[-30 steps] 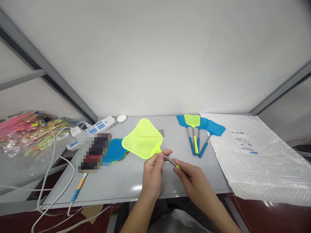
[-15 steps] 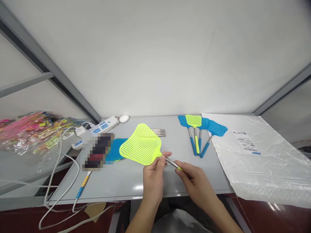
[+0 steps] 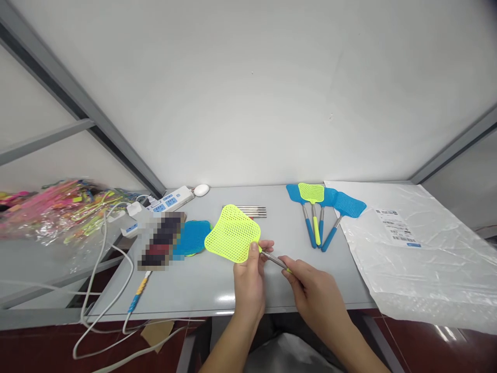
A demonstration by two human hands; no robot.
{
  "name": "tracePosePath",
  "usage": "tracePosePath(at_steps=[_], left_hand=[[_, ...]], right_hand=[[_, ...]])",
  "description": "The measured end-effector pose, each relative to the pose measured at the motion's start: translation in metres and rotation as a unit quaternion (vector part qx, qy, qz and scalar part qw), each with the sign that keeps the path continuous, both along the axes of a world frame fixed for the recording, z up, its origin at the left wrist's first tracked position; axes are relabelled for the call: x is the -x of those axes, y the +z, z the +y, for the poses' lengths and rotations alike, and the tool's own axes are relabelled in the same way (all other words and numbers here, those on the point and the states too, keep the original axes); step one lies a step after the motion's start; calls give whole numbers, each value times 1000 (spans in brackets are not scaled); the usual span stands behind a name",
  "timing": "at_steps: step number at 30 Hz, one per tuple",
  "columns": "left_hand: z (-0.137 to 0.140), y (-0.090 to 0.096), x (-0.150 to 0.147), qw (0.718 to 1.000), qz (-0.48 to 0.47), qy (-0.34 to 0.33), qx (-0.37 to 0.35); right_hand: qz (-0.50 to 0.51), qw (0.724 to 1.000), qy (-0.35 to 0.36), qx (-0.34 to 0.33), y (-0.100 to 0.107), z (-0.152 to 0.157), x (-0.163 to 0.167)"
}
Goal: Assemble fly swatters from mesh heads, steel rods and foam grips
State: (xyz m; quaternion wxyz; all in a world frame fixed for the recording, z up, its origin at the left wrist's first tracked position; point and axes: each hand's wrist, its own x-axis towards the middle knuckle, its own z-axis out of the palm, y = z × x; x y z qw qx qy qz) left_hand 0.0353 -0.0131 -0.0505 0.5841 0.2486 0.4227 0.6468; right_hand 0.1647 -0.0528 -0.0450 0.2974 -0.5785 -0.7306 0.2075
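Note:
A yellow-green fly swatter (image 3: 233, 233) with a perforated head and a metal shaft is held above the table. My left hand (image 3: 249, 282) grips it where the head meets the shaft, thumb on top. Around the handle end my right hand (image 3: 316, 287) is closed, and only a bit of the yellow-green grip shows. Behind the head lie several thin metal rods (image 3: 252, 211), partly covered by it. A stack of blue swatter heads (image 3: 192, 238) rests to the left, with yellow-green edges peeking out beneath.
Several blue swatters (image 3: 351, 205) and one yellow-green swatter (image 3: 311, 193) lie at the back right beside a white plastic mailer (image 3: 388, 269). On the left are a pixelated phone-like object (image 3: 163, 241), a power strip (image 3: 174, 199), white cables (image 3: 91, 274) and bagged colourful items (image 3: 70, 207).
The swatter's head has tilted and shifted slightly right and appears smaller. My left thumb now presses nearer the base of the head. Both hands keep their hold; the view has shifted a little.

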Motion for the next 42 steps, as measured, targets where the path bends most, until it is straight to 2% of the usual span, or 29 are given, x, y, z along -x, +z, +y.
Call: tracePosePath(at_steps=[2,5,9,14,19,23,28,31,33,35,40,42], left_hand=[[0,-2,1,1000,-2,4,-4],[0,-1,11,1000,28,6,-12],[-2,-6,25,995,93,-30,-7],[-3,-20,21,998,36,-60,7],[-1,-25,14,996,-33,-80,25],[-3,-29,17,998,-17,-61,12],[-8,-28,23,999,4,-37,-11],[-9,-26,24,999,17,-31,-22],[-8,-24,25,998,30,-36,-29],[-8,-23,26,997,46,-44,-39],[-6,-23,26,992,64,-96,-46],[-6,-24,26,992,68,-97,-44]], right_hand=[[-5,1000,0,9,4,0,2],[39,999,3,28,9,2,6],[99,992,32,71,14,8,11],[94,991,26,87,12,14,6],[89,992,20,89,6,12,-2],[56,997,14,52,-3,8,0],[-38,996,-33,-68,-16,0,10],[-42,993,-38,-101,-15,-1,13],[4,997,-16,-75,-8,2,13],[77,997,23,-16,2,7,11],[211,959,107,159,19,26,12],[232,951,117,166,18,32,16]])
